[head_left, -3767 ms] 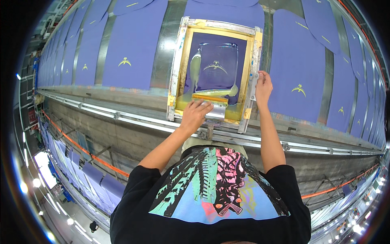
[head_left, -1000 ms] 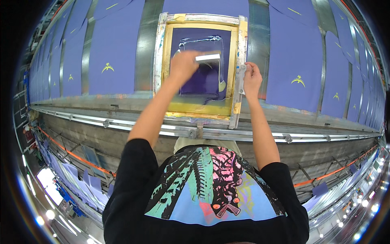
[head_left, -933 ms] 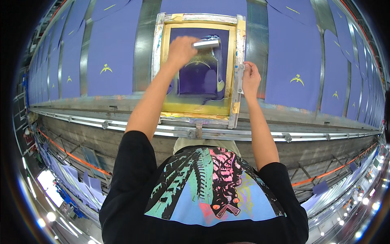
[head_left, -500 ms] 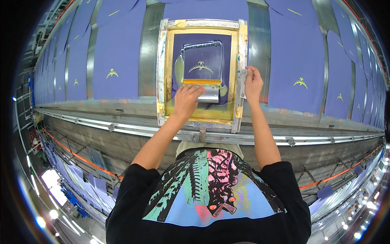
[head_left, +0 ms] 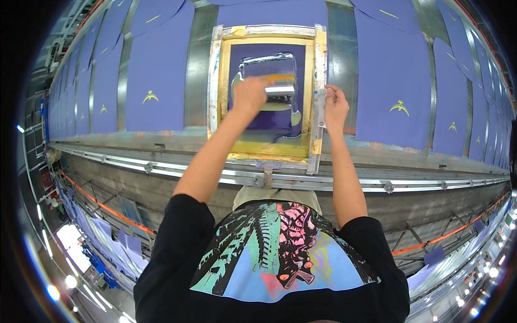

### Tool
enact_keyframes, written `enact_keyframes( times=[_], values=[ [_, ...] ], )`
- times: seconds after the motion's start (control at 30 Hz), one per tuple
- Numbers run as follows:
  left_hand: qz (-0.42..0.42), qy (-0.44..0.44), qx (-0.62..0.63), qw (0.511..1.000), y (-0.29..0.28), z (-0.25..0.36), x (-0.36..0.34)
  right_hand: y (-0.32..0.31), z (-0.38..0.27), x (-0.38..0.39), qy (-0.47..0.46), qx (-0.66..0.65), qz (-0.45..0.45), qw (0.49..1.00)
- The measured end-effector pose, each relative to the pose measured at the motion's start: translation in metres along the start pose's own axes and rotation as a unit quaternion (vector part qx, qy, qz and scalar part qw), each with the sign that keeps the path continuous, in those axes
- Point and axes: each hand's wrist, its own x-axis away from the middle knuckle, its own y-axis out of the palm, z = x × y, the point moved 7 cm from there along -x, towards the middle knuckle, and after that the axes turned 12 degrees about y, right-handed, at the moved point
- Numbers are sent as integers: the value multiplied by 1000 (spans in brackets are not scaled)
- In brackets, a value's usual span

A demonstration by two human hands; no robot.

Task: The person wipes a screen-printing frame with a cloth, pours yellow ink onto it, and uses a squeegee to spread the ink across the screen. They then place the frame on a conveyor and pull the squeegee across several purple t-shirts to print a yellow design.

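Observation:
In front of me a screen printing frame [head_left: 214, 81] lies flat over purple fabric. My left hand [head_left: 250, 98] is closed round the left end of a squeegee [head_left: 283, 89] with a metal holder and an orange edge, partly blurred. The squeegee rests across the middle of the mesh [head_left: 269, 123], which carries a wet, shiny film of ink and a pale yellow-green patch. My hand and the squeegee cover the design on the screen. At the frame's right side, the curled fingers of my right hand [head_left: 336, 109] grip its edge beside a small metal bracket [head_left: 321, 110].
Purple fabric pieces [head_left: 393, 70] with yellow printed motifs [head_left: 399, 107] lie on both sides along a metal table [head_left: 343, 54]. A metal rail [head_left: 334, 183] with knobs runs along the near edge, close to my body. Orange strips and more fabric are behind me.
My left hand has pushed the squeegee away from me, from the near part of the mesh to its middle. The design seen before is now covered. My right hand stays at the frame.

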Motion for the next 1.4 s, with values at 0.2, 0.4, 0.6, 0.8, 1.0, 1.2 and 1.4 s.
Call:
enact_keyframes(
  times=[0.2, 0.4, 0.6, 0.8, 1.0, 1.2, 1.4],
  values=[
    [62, 84, 45, 994, -1, 44, 99, 6, 0, -7, -26, 38, 1, 999],
    [9, 136, 73, 988, 8, 26, 106, 16, 12, -29, 64, 31, -55, 996],
    [-32, 167, 134, 976, 7, 20, 95, 2, 14, -32, 167, -31, -66, 983],
    [-54, 203, 139, 968, 12, 22, 74, -8, 20, -26, 285, -57, -9, 957],
    [-57, 175, 147, 972, 8, 8, 57, 5, 13, -32, 291, -49, -32, 955],
    [-78, 196, 169, 963, 14, 9, 53, 7, 16, -27, 308, -60, 5, 950],
    [-75, 200, 191, 958, 25, 20, 47, -1, 19, -31, 296, -54, 5, 953]
  ],
)
